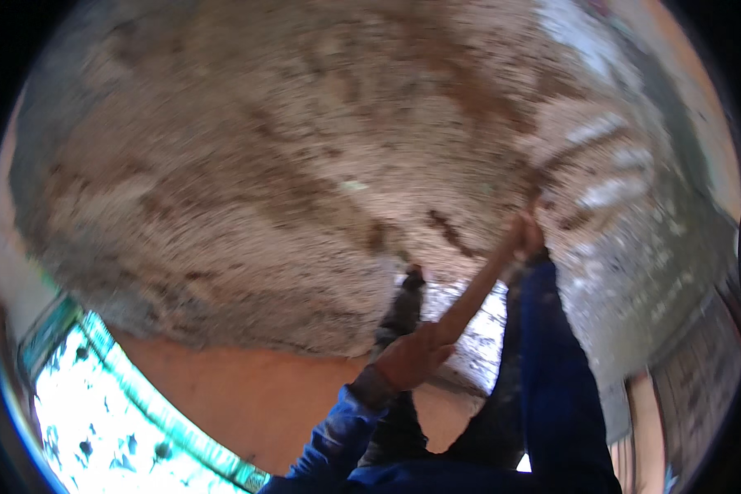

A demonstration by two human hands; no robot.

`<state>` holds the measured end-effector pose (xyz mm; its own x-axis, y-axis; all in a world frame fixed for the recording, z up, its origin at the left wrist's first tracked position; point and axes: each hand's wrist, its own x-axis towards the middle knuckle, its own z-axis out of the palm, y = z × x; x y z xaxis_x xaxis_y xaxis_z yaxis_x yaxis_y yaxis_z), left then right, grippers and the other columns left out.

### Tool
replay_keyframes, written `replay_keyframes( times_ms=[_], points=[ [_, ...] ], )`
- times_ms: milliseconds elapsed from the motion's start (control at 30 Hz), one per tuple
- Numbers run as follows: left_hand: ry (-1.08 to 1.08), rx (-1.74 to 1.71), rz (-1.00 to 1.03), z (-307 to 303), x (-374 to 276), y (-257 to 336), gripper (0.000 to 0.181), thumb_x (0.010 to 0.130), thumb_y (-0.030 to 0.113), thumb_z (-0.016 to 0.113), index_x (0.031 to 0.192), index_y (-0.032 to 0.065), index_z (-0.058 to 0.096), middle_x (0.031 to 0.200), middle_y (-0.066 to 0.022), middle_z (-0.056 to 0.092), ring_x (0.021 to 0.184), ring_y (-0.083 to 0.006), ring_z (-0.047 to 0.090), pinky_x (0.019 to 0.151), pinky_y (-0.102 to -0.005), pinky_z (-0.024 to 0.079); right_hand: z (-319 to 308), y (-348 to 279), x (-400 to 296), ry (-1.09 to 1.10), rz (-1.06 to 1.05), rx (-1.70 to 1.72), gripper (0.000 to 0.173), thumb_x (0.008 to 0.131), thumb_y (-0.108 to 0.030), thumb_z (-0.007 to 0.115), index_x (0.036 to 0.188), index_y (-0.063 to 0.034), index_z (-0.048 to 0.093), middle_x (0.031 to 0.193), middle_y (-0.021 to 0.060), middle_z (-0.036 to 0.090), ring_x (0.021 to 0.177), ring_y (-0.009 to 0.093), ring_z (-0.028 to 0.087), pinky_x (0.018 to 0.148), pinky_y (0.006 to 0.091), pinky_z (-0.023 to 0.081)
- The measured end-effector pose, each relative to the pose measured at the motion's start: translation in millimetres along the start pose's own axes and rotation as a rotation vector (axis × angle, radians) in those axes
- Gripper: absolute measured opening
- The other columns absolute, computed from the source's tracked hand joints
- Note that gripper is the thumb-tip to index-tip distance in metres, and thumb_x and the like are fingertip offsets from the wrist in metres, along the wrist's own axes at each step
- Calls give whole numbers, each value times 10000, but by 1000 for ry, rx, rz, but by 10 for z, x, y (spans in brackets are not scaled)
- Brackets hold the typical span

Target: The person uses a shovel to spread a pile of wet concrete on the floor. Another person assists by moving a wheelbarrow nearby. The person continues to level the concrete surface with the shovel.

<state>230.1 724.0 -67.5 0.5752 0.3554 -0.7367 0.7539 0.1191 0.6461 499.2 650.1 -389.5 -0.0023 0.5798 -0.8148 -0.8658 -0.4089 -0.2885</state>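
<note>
A thick wooden tool handle (477,289) runs diagonally up and to the right in front of my legs. My left hand (412,359) grips its nearer part, and my right hand (527,236) is closed around it farther out. Past my right hand, the far end of the tool blurs into the soil, so I cannot tell what kind of head it has. Loose brown soil (296,167) with small lumps covers most of the ground before me. Both arms wear blue sleeves, and my dark-trousered legs stand apart beneath them.
An orange wall (234,389) borders the soil at the bottom. A bright window opening (99,420) with a green frame is at lower left. Greyish floor (642,296) shows at right, near a brown panelled surface (698,352). Pale bright strips (611,191) cross the ground at right.
</note>
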Motion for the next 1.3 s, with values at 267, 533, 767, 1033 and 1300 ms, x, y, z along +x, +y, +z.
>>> replay_keyframes(
  times_ms=[267,533,767,1033,1300],
  points=[
    [-155,148,-589,-2262,-2643,-241,738,758,477,659,1298,39,411,1184,-182,537,1108,-314,512,977,-409,372,2777,1493,-1180,146,14,218,207,880,-305,534,963,-115,520,857,46,520,743,162,530,668,309,474],
    [371,1082,-1639,-3287,-6356,678,493,387,150,805,815,118,562,786,-67,597,802,-285,579,733,-410,455,6206,2033,-3517,-406,829,687,132,844,-59,557,964,-107,531,960,23,570,966,160,543,901,351,427],
    [314,719,-580,-2305,-4113,-1108,484,549,279,749,970,83,609,883,-102,621,1008,-305,530,886,-394,434,4255,1346,-2422,-36,126,150,134,833,-124,500,941,-48,521,899,74,570,875,192,550,845,352,445],
    [-94,315,-221,794,939,-453,423,736,341,600,1008,40,481,839,-209,622,796,-409,604,684,-495,481,351,-1745,-552,477,-513,-77,128,823,-143,558,887,-38,521,765,60,539,723,175,553,632,316,468],
    [-29,-78,-173,962,4022,2026,419,774,345,604,934,-42,622,851,-194,656,775,-303,653,764,-377,513,-291,-3428,379,816,-544,-1198,750,763,-402,597,1317,2,295,1193,256,488,1032,348,541,874,385,433]
  ],
)
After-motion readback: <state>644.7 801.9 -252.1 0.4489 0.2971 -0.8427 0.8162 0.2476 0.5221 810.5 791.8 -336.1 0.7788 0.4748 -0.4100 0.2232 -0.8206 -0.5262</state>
